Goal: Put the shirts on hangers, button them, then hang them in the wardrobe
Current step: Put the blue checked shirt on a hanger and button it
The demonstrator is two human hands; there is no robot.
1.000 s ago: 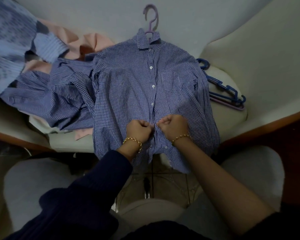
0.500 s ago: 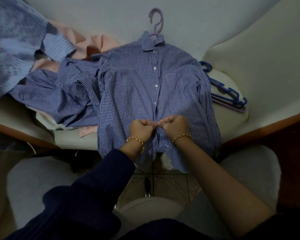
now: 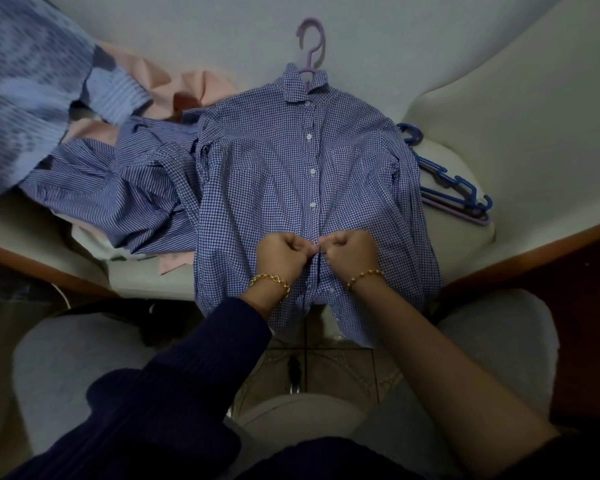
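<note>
Both hands have drawn together since a second ago: our left hand (image 3: 281, 254) and right hand (image 3: 352, 252) now meet knuckle to knuckle at the front opening of the checked shirt (image 3: 274, 188). Each grip is narrow, with the fingers curled and pinching one edge of the cloth, just below the row of fastened white buttons (image 3: 313, 204). Under our hands the two front edges part, and the hem hangs over the edge of the cream cushion (image 3: 465, 98) above the tiled floor (image 3: 326, 368). We see the shirt lying flat on its back, with the hook of the lilac hanger (image 3: 311, 39) sticking out past the collar. To its left a striped shirt (image 3: 118, 188) lies crumpled, touching it, with pink cloth (image 3: 187, 88) and a knitted sweater (image 3: 32, 81) beyond. To its right, blue hangers (image 3: 458, 188) rest on the cushion. We wear a gold bracelet (image 3: 271, 280) on each wrist.
</note>
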